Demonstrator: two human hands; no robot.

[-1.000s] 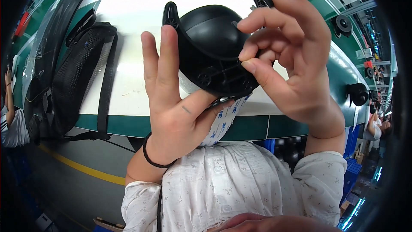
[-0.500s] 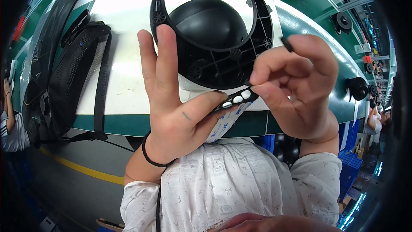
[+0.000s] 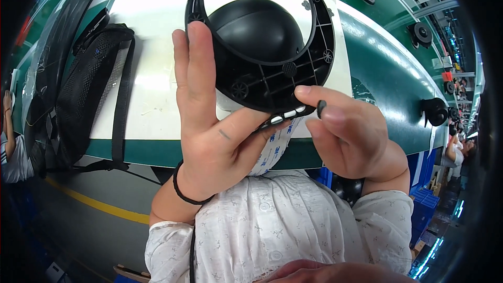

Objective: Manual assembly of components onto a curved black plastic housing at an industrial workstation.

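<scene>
My left hand (image 3: 209, 141) pinches a black strip with white oval spots (image 3: 285, 117) between thumb and bent fingers; two fingers point up. Printed white backing paper (image 3: 273, 152) hangs below the strip. My right hand (image 3: 351, 131) has a small dark round pad (image 3: 321, 108) at a bent fingertip, while another finger reaches to the front rim of a black crescent-shaped plastic base (image 3: 272, 84). Whether anything lies under that reaching fingertip is hidden. The base shows ribs and round recesses, with a smooth black dome (image 3: 259, 26) in its curve.
A black mesh bag (image 3: 91, 89) with a strap lies on the left of the table, beside a clear plastic-wrapped item (image 3: 57, 47). More black moulded parts (image 3: 435, 110) stand on the green surface at the right. Blue crates (image 3: 425, 209) are at the lower right. Other people are at both edges.
My right hand has come away from the strip and moved down, a finger now at the base's rim. The pad on its fingertip has moved lower left. My left hand stays nearly still.
</scene>
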